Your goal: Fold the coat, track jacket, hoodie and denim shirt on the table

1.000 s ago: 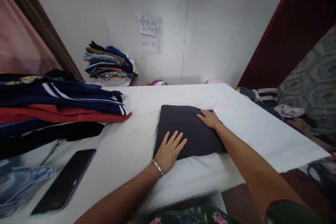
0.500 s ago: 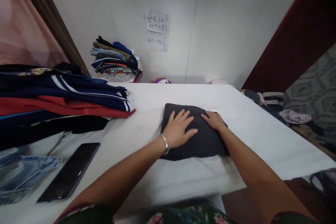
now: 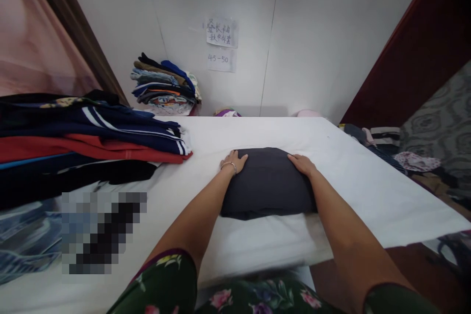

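Observation:
A folded dark grey garment (image 3: 267,181) lies in the middle of the white-covered table (image 3: 360,176). My left hand (image 3: 234,161), with a silver bracelet on the wrist, rests at the garment's far left corner, fingers curled over its edge. At the far right corner my right hand (image 3: 300,163) lies on the cloth with its fingers bent over the edge. Both hands flank the bundle and press on it.
A tall pile of folded clothes (image 3: 84,142) in navy, red and black fills the table's left side. A smaller stack (image 3: 164,86) stands by the back wall under paper notes (image 3: 222,32). Loose garments (image 3: 397,152) lie at the right. A blurred patch (image 3: 103,230) covers something at front left.
My left hand slid from the near left of the garment across its top to the far left corner. My right hand stayed near the far right corner.

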`<action>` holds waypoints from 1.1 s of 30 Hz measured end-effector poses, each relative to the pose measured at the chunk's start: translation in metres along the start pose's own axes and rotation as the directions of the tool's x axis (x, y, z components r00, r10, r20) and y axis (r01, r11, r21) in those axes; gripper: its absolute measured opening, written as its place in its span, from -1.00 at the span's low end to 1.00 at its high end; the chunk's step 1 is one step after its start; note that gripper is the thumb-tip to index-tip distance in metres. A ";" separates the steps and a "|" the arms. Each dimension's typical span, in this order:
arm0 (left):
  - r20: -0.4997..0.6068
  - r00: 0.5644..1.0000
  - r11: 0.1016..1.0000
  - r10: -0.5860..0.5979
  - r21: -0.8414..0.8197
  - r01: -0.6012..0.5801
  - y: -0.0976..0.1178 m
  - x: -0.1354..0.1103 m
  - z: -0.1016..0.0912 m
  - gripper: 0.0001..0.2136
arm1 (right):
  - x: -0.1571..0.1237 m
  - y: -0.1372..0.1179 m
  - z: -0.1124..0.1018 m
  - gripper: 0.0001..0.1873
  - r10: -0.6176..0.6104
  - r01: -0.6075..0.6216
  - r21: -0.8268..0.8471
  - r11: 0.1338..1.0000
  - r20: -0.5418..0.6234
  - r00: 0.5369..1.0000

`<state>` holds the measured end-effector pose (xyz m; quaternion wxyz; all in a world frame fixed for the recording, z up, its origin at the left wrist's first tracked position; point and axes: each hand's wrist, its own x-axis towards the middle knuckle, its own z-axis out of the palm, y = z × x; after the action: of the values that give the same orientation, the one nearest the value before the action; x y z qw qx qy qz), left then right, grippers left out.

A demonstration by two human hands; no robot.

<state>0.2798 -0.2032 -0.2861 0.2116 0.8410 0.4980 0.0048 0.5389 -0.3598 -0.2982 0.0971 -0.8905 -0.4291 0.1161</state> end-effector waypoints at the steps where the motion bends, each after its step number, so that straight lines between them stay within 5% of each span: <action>1: -0.005 1.000 1.000 -0.008 -0.001 0.008 -0.003 -0.002 -0.001 -0.32 | 0.000 0.001 -0.001 -0.28 -0.007 0.007 -0.005 1.000 0.007 1.000; 6: -0.030 0.999 1.000 -0.023 -0.016 0.022 -0.017 -0.014 -0.005 -0.38 | -0.006 -0.002 -0.012 -0.31 -0.034 0.035 -0.057 0.998 0.022 0.999; 10: -0.092 0.996 1.000 0.012 0.003 -0.012 -0.002 -0.026 -0.010 -0.38 | -0.008 -0.033 -0.020 -0.30 -0.074 0.070 -0.110 0.991 -0.026 0.997; 15: -0.083 0.957 0.954 0.279 0.135 -0.267 0.039 -0.034 -0.002 -0.37 | 0.001 -0.095 -0.004 -0.29 -0.412 0.415 -0.098 0.905 0.047 0.910; 18: -0.016 0.954 0.943 0.298 0.160 -0.292 0.047 -0.033 0.009 -0.40 | 0.010 -0.106 0.011 -0.30 -0.459 0.472 -0.068 0.879 0.142 0.877; 33: -0.036 0.951 0.941 0.306 0.162 -0.297 0.041 -0.031 0.020 -0.39 | 0.019 0.028 -0.007 -0.24 -0.123 0.130 -0.062 0.990 0.109 0.986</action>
<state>0.3025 -0.2530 -0.2829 0.1272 0.9206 0.3685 0.0238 0.5728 -0.3623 -0.3017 0.0509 -0.8570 -0.4929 0.1415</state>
